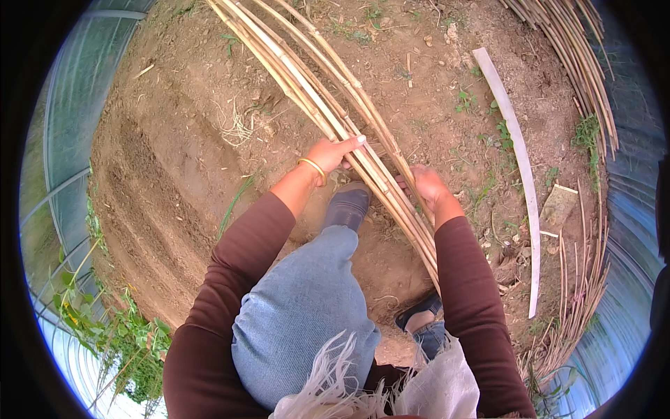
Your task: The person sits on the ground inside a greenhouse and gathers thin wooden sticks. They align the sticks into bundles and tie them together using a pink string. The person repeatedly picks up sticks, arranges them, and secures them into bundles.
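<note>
A bundle of long, dry bamboo canes (pixel 314 99) runs slantwise from the top of the view down to my right forearm. My left hand (pixel 332 157), with a yellow bangle at the wrist, grips the bundle near its middle, the thumb lying over the canes. Lower and to the right, my right hand (pixel 425 187) is closed around canes at the bundle's right side; its fingers are partly hidden behind them. The lower ends pass beside my right sleeve. My shoe (pixel 348 207) stands on the soil beneath the bundle.
A long pale strip (pixel 515 136) lies on the soil at the right. More canes (pixel 581 63) are piled along the plastic sheeting (pixel 636 209), with thin sticks (pixel 576 293) below. Furrowed soil (pixel 152 209) spreads at the left, with leafy plants (pixel 125 335) at lower left.
</note>
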Tool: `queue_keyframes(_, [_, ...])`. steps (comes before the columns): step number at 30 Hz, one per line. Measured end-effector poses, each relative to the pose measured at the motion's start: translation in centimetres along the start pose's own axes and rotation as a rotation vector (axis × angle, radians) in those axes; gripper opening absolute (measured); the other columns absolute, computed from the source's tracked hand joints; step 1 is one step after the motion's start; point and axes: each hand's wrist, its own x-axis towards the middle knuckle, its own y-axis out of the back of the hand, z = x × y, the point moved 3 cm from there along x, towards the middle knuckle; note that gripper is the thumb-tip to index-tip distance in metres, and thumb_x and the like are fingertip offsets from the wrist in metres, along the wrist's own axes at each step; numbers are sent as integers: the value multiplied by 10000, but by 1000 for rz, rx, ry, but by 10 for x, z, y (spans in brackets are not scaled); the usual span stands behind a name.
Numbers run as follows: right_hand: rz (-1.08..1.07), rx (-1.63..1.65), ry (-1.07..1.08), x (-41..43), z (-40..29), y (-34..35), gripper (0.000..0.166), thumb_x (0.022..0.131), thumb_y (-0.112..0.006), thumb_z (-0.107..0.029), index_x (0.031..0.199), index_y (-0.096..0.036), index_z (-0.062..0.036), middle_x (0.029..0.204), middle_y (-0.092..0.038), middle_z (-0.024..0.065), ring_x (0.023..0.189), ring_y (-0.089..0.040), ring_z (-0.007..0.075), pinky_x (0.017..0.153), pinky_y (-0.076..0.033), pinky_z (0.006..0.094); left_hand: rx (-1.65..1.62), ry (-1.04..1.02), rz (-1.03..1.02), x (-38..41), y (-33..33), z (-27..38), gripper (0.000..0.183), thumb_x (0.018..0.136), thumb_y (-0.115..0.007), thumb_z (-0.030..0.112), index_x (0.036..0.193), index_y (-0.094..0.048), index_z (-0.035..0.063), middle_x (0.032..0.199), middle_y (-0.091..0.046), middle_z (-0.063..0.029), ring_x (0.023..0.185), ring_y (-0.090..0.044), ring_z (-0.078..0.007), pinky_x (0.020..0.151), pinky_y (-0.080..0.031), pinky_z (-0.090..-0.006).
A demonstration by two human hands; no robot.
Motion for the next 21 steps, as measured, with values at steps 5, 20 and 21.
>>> queue_keyframes(5, [-48,-135,-12,12,13,-6,301,987,-404,-157,1121,-596,33,1039,-663,155,907,-616,201,851,-486,340,-249,185,123,5,5,-11,377,906,-640,390,1115,-626,76,1046,-663,-65,839,-635,-142,668,-541,-236])
queue_keyframes(20, [347,-373,545,-131,-35,3,246,978,-460,-193,857,-534,8,803,-614,166,753,-590,317,698,-449,391,-638,-425,-732,-30,-37,65,984,691,-788,532,1439,-348,68,1453,-399,-188,1354,-375,-346,1147,-270,-490])
queue_keyframes(21, [541,-550,627,-146,-48,-1,259,980,-455,-195,830,-518,7,779,-598,199,728,-581,355,668,-443,409,-718,-445,-704,-34,-55,75,956,705,-774,539,1429,-361,71,1448,-403,-190,1349,-382,-348,1139,-287,-495])
